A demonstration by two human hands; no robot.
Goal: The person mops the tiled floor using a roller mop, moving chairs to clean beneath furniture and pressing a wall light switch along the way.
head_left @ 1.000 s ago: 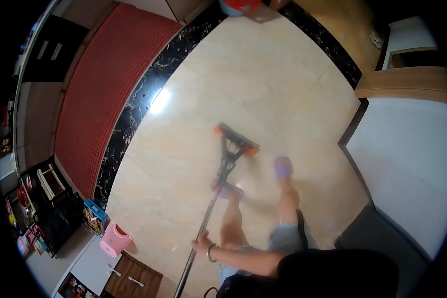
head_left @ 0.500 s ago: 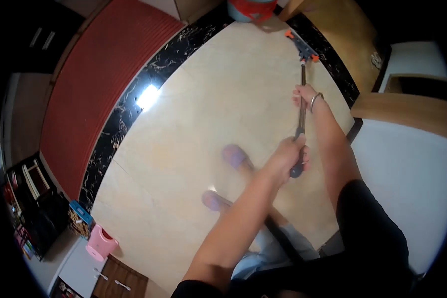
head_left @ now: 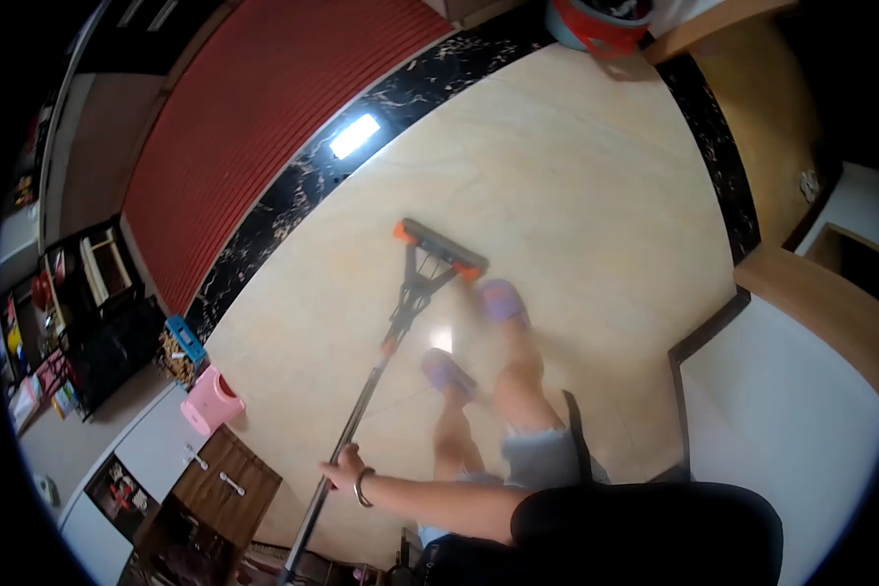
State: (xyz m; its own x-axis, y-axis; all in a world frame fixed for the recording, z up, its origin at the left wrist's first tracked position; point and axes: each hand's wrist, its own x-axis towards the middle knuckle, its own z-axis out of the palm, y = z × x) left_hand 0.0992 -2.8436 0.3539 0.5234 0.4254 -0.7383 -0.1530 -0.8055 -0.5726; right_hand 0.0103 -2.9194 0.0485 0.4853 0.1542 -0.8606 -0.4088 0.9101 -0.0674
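Observation:
A mop with a metal pole and a grey head with orange ends reaches diagonally across the view. Its head is on the pale floor, close in front of my purple slippers. My right hand, with a bracelet on the wrist, is wrapped round the pole's lower-left stretch. The pole's upper end runs out of the bottom edge of the view. My left hand is out of view.
A bucket with red on it stands at the far edge of the floor. A red ribbed mat lies beyond the black marble border. At left are a pink stool and a wooden cabinet; a white panel stands at right.
The mop head has swung from the far right to the floor before my feet. My right arm now crosses leftward with the pole. My left hand, earlier gripping the pole's end, has left the view.

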